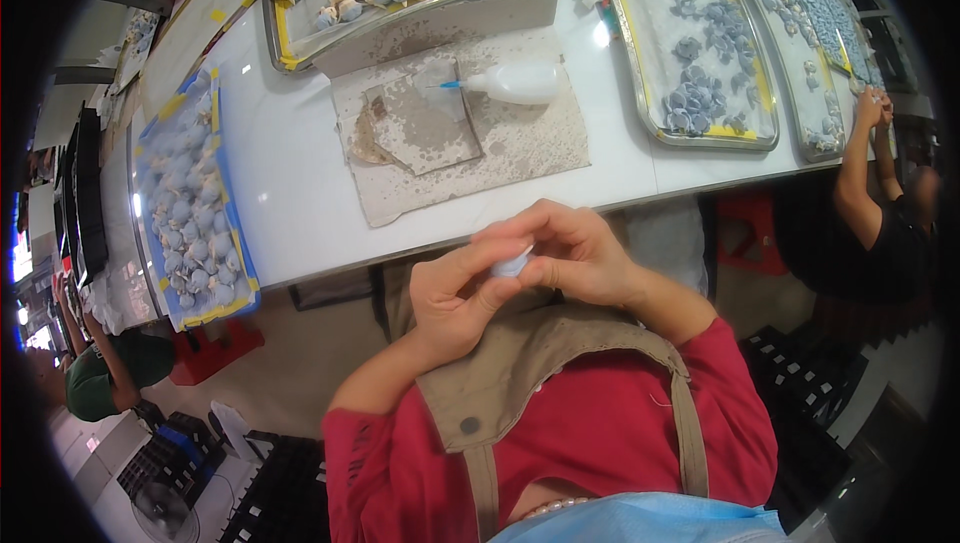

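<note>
Here, both hands raised off the bench [300, 193] and brought together close to the chest, just past the near bench edge. Left hand [455, 293] curled, thumb and forefinger pinched on a small pale-blue piece [514, 263]; right hand [575, 253] closed over it from the other side, fingers arched on top. Piece mostly hidden between the fingertips, so shape hard to tell, probably one of the same small blue bits lying in the trays. Held near the body and high, likely for close finger work with a good look at it. Wrists bent inward, forearms entering from below, elbows tucked, red sleeves pushed up, tan apron straps over the chest.

On the bench straight ahead: stained work mat [470, 133] with a smaller square sheet on it, likely to catch drips. White squeeze bottle [515, 83] with a thin blue nozzle laid on its side on the mat, within easy reach. Metal tray [290, 43] of blue and cream pieces at the far edge, another tray [700, 53] of loose blue pieces to the right, blue-lined tray [190, 213] packed with pieces to the left. Trays ringed around the mat, all within arm's reach. Another person's arm [860, 173] at the far right tray, apart from these hands.
</note>
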`<control>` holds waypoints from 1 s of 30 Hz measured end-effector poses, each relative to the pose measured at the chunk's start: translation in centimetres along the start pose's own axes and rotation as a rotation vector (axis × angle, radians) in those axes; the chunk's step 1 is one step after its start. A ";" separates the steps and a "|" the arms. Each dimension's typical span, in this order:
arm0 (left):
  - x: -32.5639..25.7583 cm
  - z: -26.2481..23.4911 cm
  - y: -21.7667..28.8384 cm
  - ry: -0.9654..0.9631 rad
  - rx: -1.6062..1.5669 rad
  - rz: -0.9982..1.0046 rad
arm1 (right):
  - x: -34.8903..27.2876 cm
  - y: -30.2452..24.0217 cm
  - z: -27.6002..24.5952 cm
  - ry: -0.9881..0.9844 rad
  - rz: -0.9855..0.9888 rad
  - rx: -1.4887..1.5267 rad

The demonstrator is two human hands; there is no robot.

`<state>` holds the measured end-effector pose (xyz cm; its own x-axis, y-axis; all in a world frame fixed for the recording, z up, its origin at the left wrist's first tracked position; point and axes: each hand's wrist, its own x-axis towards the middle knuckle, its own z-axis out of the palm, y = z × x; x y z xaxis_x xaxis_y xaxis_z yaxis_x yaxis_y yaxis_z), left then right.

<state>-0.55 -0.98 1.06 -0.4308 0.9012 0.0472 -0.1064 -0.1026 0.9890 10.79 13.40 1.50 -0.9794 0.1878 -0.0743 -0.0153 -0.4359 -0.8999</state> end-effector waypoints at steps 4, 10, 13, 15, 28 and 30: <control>0.1 0.2 0.1 -0.006 -0.001 -0.012 | -0.2 0.4 0.1 0.055 -0.012 0.020; 0.4 -0.2 -1.3 -0.047 -0.226 -0.010 | -0.2 0.5 0.1 0.093 -0.057 -0.013; 0.6 -0.3 -2.1 -0.051 -0.371 -0.021 | 0.0 0.4 -0.3 0.086 -0.032 -0.054; 0.6 -0.3 -2.2 -0.054 -0.408 -0.016 | 0.3 0.3 -0.1 0.070 -0.045 -0.062; 1.6 -10.0 2.9 0.593 0.956 0.241 | 3.2 -0.6 -0.8 0.302 -0.356 -0.670; 1.7 -15.4 4.4 0.856 1.185 0.133 | 3.5 -0.5 -2.1 0.422 -0.369 -0.634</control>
<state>-15.53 -6.37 3.30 -0.8119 0.3507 0.4667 0.5755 0.6155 0.5386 7.79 16.10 0.84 -0.7744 0.5892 0.2304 -0.0795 0.2707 -0.9594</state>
